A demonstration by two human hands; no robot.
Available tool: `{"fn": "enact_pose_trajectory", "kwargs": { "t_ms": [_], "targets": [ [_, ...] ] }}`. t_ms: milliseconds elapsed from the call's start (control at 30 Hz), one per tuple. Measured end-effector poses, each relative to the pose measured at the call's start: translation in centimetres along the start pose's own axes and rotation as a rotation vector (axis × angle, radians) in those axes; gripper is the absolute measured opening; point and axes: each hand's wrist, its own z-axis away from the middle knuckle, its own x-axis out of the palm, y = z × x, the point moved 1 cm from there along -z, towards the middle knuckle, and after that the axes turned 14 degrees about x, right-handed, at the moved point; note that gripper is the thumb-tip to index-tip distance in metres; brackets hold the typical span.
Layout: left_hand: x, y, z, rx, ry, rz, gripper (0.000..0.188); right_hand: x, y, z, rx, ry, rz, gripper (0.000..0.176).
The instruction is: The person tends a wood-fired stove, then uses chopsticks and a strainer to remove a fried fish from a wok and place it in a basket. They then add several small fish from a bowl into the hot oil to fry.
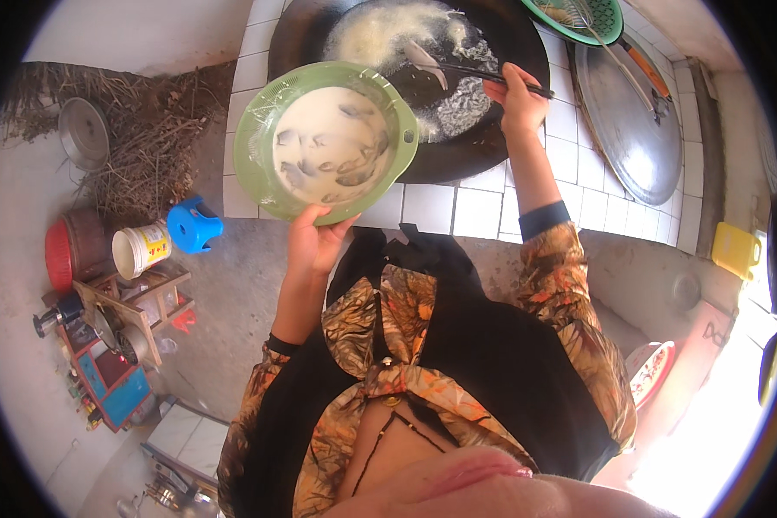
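My left hand (318, 243) grips the near rim of a green plastic colander-like basin (252, 149). Inside it, pale batter (337, 146) coats several greyish pieces, perhaps fish. Held over the wok's left side, the basin hides part of it. Dark chopsticks (466, 69) are in my right hand (521, 100). Their tips meet a pale, batter-coated piece (427, 63) above the big black wok (472, 158). Foaming, bubbling oil (388, 32) fills the wok's far part, with more bubbles on the right.
White tiles (427, 208) surround the wok. Right of it lie a large metal lid (628, 123) and a green basket (612, 19) with a wire strainer across it. Dry brushwood (142, 149) is heaped at left, near a blue stool (194, 225) and a white bucket (141, 249).
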Motion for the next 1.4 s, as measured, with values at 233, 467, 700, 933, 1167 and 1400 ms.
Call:
{"fn": "enact_pose_trajectory", "kwargs": {
  "t_ms": [233, 467, 700, 933, 1167, 1400],
  "targets": [
    [-0.7, -0.3, -0.3, 0.017, -0.093, 0.027, 0.044, 1.2, 2.5, -4.7, -0.564, 0.025, 0.808, 0.017],
    [-1.2, 0.7, 1.7, 0.088, -0.121, 0.049, 0.045, 7.6, -8.0, 14.0, -0.312, -0.451, 0.485, 0.022],
    [-2.8, 1.3, 3.1, 0.057, -0.163, 0.031, 0.041, 9.0, 0.5, 18.7, -0.566, -0.522, 0.718, 0.031],
    [-4.0, 1.9, 4.5, 0.056, -0.152, 0.023, 0.038, 10.0, 3.2, 19.1, -0.473, -0.414, 0.558, 0.016],
    [-4.5, 2.2, 5.1, 0.066, -0.177, 0.022, 0.038, 8.0, 0.9, 16.2, -0.012, -0.316, 0.2, 0.021],
    [-3.7, 1.8, 5.0, 0.027, -0.163, 0.009, 0.041, 5.1, 1.8, 13.4, 0.275, -0.305, 0.027, 0.019]
  ]
}}
